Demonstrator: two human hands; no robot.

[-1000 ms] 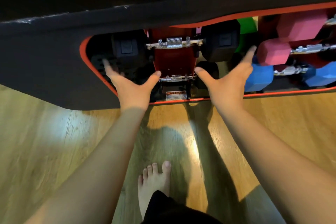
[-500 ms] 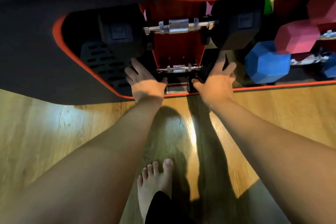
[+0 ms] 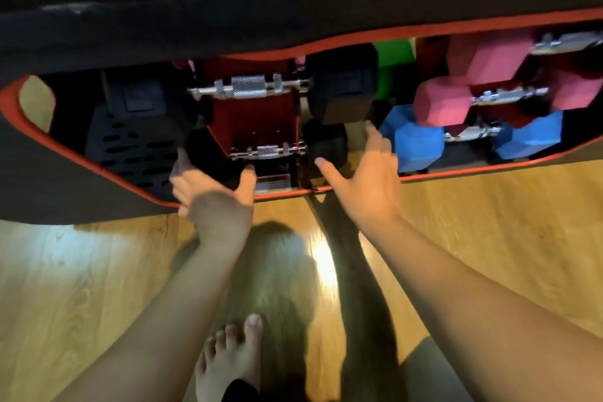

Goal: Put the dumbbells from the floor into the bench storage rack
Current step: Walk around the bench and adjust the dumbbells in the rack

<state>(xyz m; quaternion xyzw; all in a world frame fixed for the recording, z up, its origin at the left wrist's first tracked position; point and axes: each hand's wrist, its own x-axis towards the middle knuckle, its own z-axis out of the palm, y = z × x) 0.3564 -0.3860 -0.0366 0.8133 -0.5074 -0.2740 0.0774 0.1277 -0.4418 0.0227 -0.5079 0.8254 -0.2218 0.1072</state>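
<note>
A small black dumbbell with a chrome handle lies low in the red bench storage rack. A bigger black dumbbell sits above it. My left hand is spread around the small dumbbell's left head, fingers on one side and thumb on the other. My right hand is open beside its right head, the thumb touching it and the fingers pointing into the rack. Pink dumbbells and a blue dumbbell are stacked to the right.
The black padded bench top with red trim overhangs the rack and hides its upper part. A black slotted panel fills the rack's left end. Wooden floor lies in front, with my bare foot on it.
Both hands have drawn back a little from the small dumbbell's heads and spread their fingers. The view has pulled away, so more of the pink and blue dumbbells shows.
</note>
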